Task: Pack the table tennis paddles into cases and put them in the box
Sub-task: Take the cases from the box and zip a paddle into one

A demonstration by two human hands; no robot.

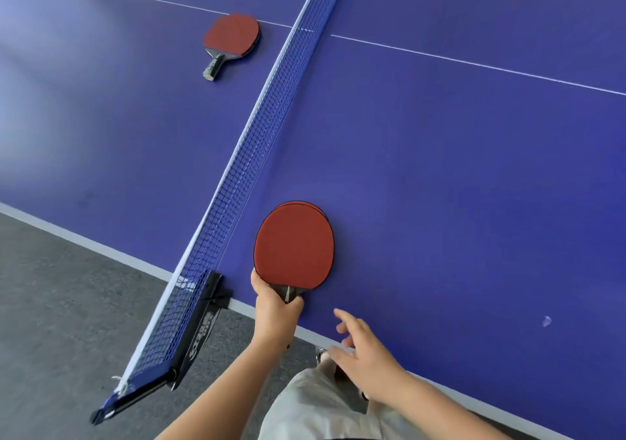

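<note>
My left hand (pixel 276 311) grips the handle of a red paddle (pixel 294 246) at lower centre of the frame, blade pointing away from me, seemingly stacked on a second paddle. My right hand (pixel 364 355) hovers relaxed and empty just beside it. Another paddle (pixel 232 38) lies upper left, beyond the net (pixel 237 175), well apart, nearer my left. No cases or box are in view.

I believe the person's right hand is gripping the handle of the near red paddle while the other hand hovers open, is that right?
Not quite: the head view shows the left hand gripping the near red paddle by its handle, while the right hand hovers open.
</note>
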